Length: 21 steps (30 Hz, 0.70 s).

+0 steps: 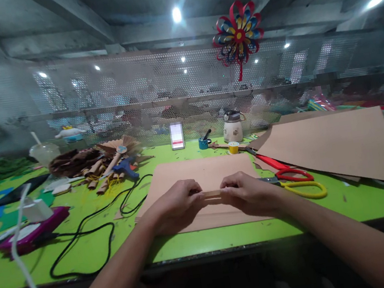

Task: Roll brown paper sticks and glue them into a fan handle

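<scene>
Both hands pinch one narrow strip of brown paper (213, 193) that looks folded or rolled; which of the two I cannot tell. My left hand (181, 201) is closed on its left end, and my right hand (244, 190) is closed on the right end. Beneath them a sheet of brown kraft paper (203, 171) lies flat on the green table (200, 246). Close to my right hand, scissors with yellow handles (307, 188) rest partly hidden behind it. A second pair with red handles (294, 175) lies just beyond.
Large kraft sheets (336, 146) spread at the right. A blue glue gun (126, 169) with a black cord (77, 233) lies left, near paper rolls (102, 184) and a purple power strip (35, 232). Behind stand a phone (177, 135), a yellow spool (233, 147) and a bottle (232, 128).
</scene>
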Motion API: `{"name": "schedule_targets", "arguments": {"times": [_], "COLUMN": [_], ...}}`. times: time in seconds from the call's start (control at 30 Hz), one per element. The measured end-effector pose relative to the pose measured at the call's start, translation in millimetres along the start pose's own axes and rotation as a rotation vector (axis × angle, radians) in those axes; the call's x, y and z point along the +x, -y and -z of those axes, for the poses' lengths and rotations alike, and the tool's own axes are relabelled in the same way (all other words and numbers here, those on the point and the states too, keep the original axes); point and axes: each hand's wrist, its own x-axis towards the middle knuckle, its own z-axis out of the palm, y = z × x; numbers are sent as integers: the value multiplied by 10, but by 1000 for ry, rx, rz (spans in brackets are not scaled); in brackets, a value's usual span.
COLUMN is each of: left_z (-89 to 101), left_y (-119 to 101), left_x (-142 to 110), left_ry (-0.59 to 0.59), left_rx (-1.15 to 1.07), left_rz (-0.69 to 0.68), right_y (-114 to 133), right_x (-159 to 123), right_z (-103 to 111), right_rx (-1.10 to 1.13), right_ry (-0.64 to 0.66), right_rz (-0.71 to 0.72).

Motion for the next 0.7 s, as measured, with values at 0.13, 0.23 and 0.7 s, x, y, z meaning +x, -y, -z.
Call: {"name": "schedule_targets", "arguments": {"times": [0.13, 0.23, 0.7], "left_z": [-13, -4, -43], "left_y": [21, 12, 106], "left_x": [2, -14, 58], "left_ry": [-11, 7, 81], "left_rx": [-28, -91, -205], "left_rz": [-35, -54, -7], "right_y": [-49, -127, -241], "right_x": [-29, -9, 70], "right_z": [-44, -79, -92], "right_rx": [102, 184, 359], "right_ry": [-34, -36, 18], "right_rz": [-50, -61, -47]}}
